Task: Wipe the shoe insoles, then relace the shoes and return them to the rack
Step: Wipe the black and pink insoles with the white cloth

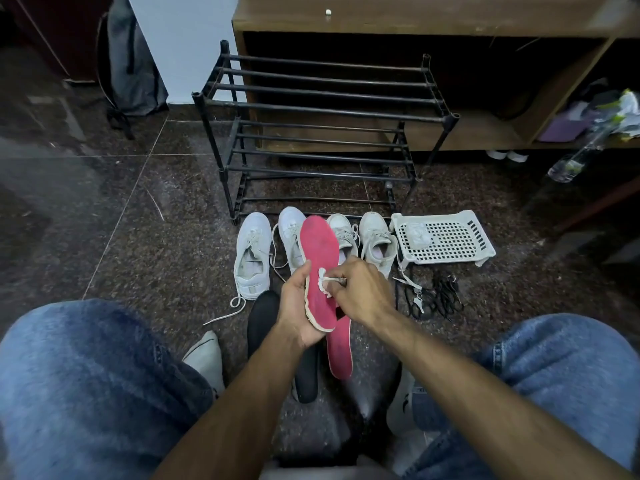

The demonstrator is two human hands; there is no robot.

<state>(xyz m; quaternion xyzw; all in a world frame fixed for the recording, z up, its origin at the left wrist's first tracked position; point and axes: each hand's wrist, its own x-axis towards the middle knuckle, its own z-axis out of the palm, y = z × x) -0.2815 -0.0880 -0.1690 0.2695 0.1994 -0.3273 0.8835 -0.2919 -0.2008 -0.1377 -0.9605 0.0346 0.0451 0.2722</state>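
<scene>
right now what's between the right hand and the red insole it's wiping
In the head view, a small white wipe, pinched by the right hand, lies against the red insole held in the left hand.

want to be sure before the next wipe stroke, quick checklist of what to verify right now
1. Left hand grips the red insole at its heel end: ok.
2. Right hand pinches the white wipe against the insole: ok.
3. Upper part of the held insole clean: not ok, dark smudges show.
4. Second red insole and black insole lie on the floor within reach: ok.
5. Shoe rack shelves free for the shoes: ok.
6. Loose black laces sorted by pair: cannot tell.
</scene>
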